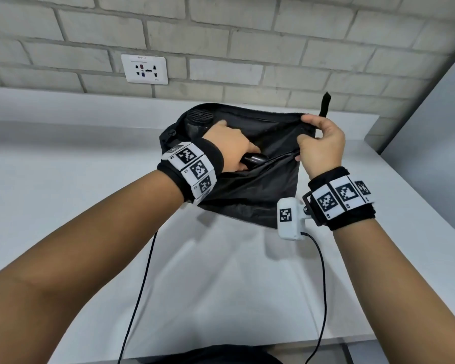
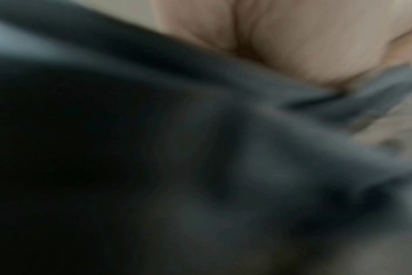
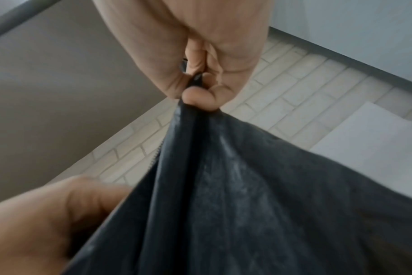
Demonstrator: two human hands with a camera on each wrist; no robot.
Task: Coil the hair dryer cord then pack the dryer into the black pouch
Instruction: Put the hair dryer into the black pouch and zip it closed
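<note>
The black pouch [image 1: 250, 190] lies open on the white counter [image 1: 63, 185]. The black hair dryer is partly inside it at the left; its round rear grille [image 1: 200, 117] and its handle [image 1: 255, 159] show. My left hand [image 1: 234, 145] reaches into the opening and grips the dryer where the handle meets the body. My right hand [image 1: 318, 143] pinches the right end of the opening and holds it apart, beside an upright black strap [image 1: 325, 105]. In the right wrist view the fingertips [image 3: 198, 96] clamp the pouch [image 3: 247, 186] rim. The left wrist view is blurred dark fabric [image 2: 153, 148]. The cord is hidden.
A brick wall with a white socket plate [image 1: 144, 69] stands behind the counter. A grey side panel [image 1: 431, 109] closes the right side. Two thin black camera cables [image 1: 139, 285] hang from my wrists toward the counter's front edge.
</note>
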